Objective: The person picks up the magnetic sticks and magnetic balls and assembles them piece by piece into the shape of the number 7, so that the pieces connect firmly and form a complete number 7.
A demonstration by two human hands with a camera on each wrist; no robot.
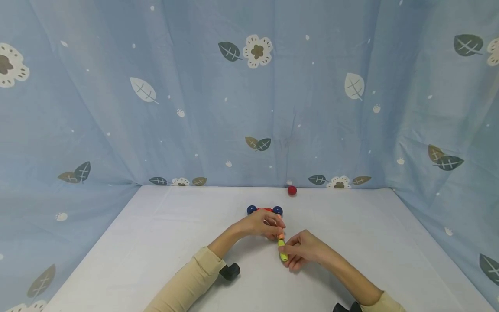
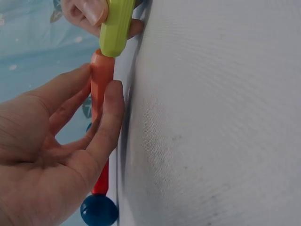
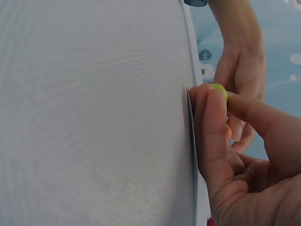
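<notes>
My left hand (image 1: 262,222) pinches an orange ribbed stick (image 2: 100,77) between thumb and fingers. In my right hand (image 1: 306,249) a yellow-green stick (image 2: 116,28) is pinched between thumb and fingertips. The two sticks lie in line end to end, low over the table. Their near ends look to be touching, but I cannot tell whether they are joined. Just beyond my left hand, a red stick (image 1: 266,209) lies between two dark blue balls (image 1: 251,209). My fingers partly cover the orange stick's far end, near the right-hand blue ball (image 1: 277,210).
A lone red ball (image 1: 292,190) rests at the back edge of the white table (image 1: 187,208). A blue patterned curtain (image 1: 210,95) hangs behind and at both sides. Black wrist mounts (image 1: 230,271) stick out below the forearms.
</notes>
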